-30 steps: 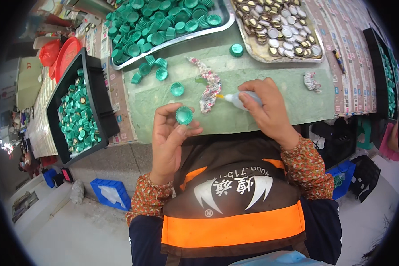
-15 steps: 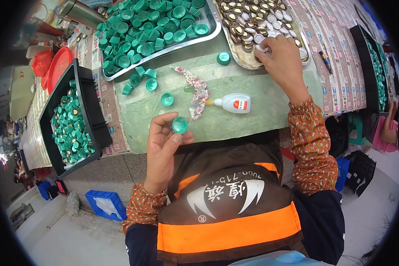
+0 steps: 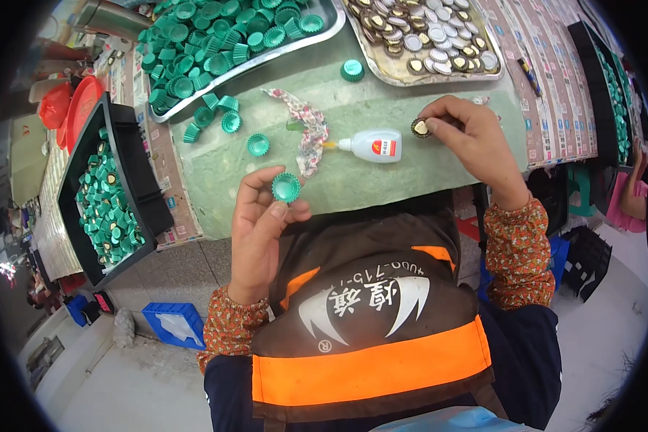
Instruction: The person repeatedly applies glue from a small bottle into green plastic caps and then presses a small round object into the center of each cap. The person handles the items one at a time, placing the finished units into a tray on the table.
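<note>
My left hand (image 3: 263, 223) pinches a green fluted cup (image 3: 286, 187) by its side, its hollow turned up toward me. Between the thumb and fingers of my right hand (image 3: 475, 140) is a small round dark disc (image 3: 420, 128) with a pale heart-like centre. A white squeeze bottle (image 3: 376, 146) with a red label lies between the hands, its yellowish tip on a crumpled floral cloth (image 3: 311, 137). One loose green cup (image 3: 258, 145) rests above my left hand. Beyond my right hand, a tray (image 3: 403, 78) holds many dark and white discs.
A metal tray (image 3: 259, 57) heaped with green cups stands at the back left, several loose cups by its edge. Black bins (image 3: 162, 173) with green pieces flank the table. A single cup (image 3: 352, 70) and a marker-like stick (image 3: 529, 77) lie farther back. Someone in pink is at far right.
My right hand has drawn back from the disc tray toward me and now holds one dark disc. My left hand still holds the green cup, nearly in place.
</note>
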{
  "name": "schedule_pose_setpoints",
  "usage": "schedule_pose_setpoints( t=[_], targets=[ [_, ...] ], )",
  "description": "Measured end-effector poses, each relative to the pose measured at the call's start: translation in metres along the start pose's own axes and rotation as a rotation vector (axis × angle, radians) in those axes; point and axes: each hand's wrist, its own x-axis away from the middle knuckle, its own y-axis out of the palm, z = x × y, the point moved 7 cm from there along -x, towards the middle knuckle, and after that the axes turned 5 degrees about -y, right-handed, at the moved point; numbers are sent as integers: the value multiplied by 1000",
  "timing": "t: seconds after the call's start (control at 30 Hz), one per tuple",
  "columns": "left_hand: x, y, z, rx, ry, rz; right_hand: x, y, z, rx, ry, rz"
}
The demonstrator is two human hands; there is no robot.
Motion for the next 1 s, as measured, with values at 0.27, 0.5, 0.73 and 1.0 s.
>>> schedule_pose_setpoints(
  t=[0.27,0.5,0.73,1.0],
  targets=[
    [-1,7,0,-42,-24,-26,19,9,-32,508,-395,31],
    [0,11,-8,-17,-66,-31,18,11,-30,485,-451,-112],
    [1,10,-17,64,-144,-52,22,11,-29,443,-410,-87],
    [-1,15,-23,207,-188,-100,23,14,-27,455,-475,-59]
  ],
)
